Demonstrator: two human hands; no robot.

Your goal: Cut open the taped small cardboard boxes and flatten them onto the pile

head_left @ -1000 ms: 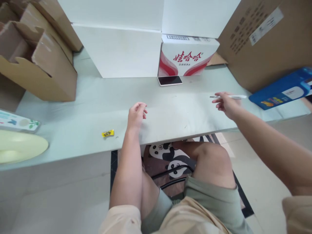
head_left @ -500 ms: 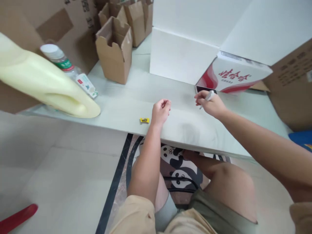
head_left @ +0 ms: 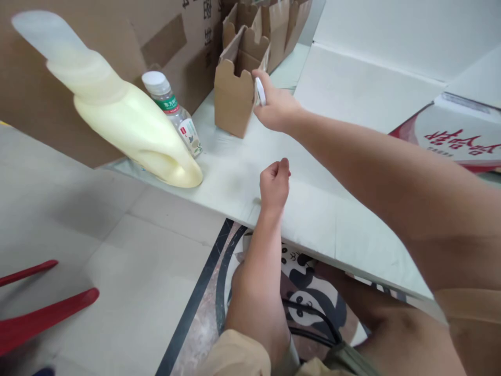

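Observation:
My right hand (head_left: pixel 276 104) is closed on a slim white pen-like object (head_left: pixel 260 91). It reaches across to the nearest open-topped cardboard box (head_left: pixel 234 99), with the fingertips at the box's right side. Whether they touch the box I cannot tell. My left hand (head_left: pixel 274 183) is curled into a fist over the front part of the table (head_left: pixel 313 193). What that fist holds, if anything, is hidden.
Left of the box stand a clear bottle (head_left: pixel 168 99) with a white cap and a large pale-yellow plastic bottle-like thing (head_left: pixel 133 120). More small cardboard boxes (head_left: pixel 274 31) line up behind. At right lies a white and red carton (head_left: pixel 454 136).
My right hand has swung left from beside the red and white carton to the cardboard box. The small yellow wrapped candy beside my left wrist is out of sight. The view has turned left.

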